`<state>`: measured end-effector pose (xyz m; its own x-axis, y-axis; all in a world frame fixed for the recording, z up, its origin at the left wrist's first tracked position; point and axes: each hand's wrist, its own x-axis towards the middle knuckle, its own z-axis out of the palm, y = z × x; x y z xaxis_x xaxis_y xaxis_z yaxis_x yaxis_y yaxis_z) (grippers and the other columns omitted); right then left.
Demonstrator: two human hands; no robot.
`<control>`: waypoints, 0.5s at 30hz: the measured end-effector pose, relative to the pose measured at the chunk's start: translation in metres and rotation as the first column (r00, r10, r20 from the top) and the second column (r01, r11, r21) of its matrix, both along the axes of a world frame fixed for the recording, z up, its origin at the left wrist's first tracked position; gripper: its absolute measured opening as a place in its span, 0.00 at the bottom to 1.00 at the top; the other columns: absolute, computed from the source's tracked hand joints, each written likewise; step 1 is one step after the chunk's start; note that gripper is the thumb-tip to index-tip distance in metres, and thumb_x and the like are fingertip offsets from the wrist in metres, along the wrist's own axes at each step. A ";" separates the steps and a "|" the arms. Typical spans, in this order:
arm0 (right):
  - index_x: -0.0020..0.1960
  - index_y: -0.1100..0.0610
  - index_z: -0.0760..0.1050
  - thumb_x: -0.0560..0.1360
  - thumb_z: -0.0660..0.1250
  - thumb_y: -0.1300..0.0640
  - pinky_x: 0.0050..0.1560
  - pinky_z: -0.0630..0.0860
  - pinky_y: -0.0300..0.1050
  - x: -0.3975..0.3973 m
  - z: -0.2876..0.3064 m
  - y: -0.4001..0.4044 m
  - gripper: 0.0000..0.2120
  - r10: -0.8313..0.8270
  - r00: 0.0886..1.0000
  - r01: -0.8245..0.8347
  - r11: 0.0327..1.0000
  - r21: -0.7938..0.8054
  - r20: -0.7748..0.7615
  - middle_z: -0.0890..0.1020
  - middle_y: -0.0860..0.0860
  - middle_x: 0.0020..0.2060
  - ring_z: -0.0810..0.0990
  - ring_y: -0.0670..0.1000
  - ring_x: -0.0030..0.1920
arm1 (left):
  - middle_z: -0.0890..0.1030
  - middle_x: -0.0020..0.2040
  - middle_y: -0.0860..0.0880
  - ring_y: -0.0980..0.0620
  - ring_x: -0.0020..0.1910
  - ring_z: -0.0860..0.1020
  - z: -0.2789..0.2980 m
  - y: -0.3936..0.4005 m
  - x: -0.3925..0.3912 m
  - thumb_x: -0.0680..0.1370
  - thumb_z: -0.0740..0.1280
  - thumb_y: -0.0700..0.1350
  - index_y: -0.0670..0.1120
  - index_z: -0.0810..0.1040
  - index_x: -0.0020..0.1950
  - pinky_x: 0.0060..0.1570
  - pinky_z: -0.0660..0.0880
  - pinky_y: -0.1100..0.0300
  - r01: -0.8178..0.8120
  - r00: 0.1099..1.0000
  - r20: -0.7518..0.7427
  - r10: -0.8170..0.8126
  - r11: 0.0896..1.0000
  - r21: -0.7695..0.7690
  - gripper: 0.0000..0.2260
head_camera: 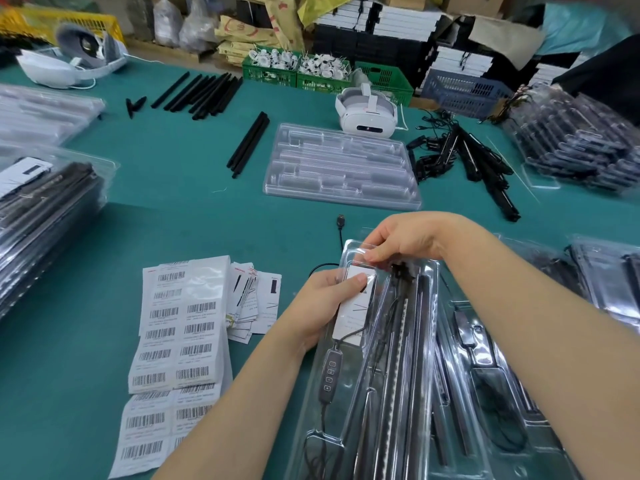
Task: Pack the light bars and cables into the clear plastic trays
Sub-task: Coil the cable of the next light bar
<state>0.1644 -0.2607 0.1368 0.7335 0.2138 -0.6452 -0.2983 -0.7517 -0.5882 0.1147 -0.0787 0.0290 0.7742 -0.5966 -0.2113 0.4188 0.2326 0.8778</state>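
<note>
A clear plastic tray [427, 327] lies in front of me with black light bars [401, 358] in its long slots. A black cable with an inline button controller [330, 372] runs down the tray's left side, and its USB plug [340, 221] trails onto the table. A white instruction card [355, 313] lies at the tray's top left. My left hand [325, 306] grips the tray's left edge, thumb pressed on the card. My right hand [401, 237] pinches the tray's top rim just above the card.
An empty clear tray [341, 164] lies in the middle of the green table, with loose black bars [247, 145], a bar-and-cable pile [467, 157] and a white headset [367, 114] around it. Barcode label sheets [176, 341] and cards [252, 299] lie left. Packed tray stacks [45, 216] flank both sides.
</note>
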 end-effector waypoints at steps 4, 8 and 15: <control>0.49 0.60 0.84 0.80 0.68 0.62 0.52 0.78 0.50 0.001 0.006 0.002 0.06 -0.007 1.000 0.007 0.999 -0.050 -0.009 0.83 0.53 0.40 0.78 0.51 0.41 | 0.84 0.51 0.34 0.42 0.45 0.82 0.002 -0.001 0.000 0.82 0.67 0.44 0.31 0.79 0.56 0.50 0.80 0.50 0.005 1.000 -0.012 -0.005 1.000 0.008 0.15; 0.46 0.59 0.84 0.79 0.69 0.60 0.47 0.79 0.47 -0.001 0.003 0.006 0.06 -0.027 0.999 0.028 0.999 -0.034 0.027 0.83 0.53 0.38 0.77 0.50 0.40 | 0.84 0.49 0.36 0.44 0.43 0.83 0.003 0.002 0.000 0.81 0.67 0.43 0.34 0.81 0.55 0.48 0.81 0.51 -0.003 1.000 -0.023 0.003 1.000 -0.016 0.12; 0.47 0.58 0.85 0.77 0.72 0.56 0.60 0.76 0.55 -0.003 -0.006 0.009 0.06 -0.089 0.990 0.090 0.996 -0.008 0.106 0.83 0.53 0.40 0.76 0.54 0.45 | 0.84 0.51 0.34 0.43 0.45 0.83 0.002 0.006 0.003 0.81 0.68 0.43 0.33 0.81 0.55 0.50 0.81 0.50 -0.006 1.000 -0.025 0.005 1.000 -0.023 0.13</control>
<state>0.1617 -0.2517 0.1304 0.8136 0.1363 -0.5652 -0.3012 -0.7326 -0.6103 0.1180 -0.0729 0.0314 0.7721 -0.5973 -0.2170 0.4393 0.2550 0.8614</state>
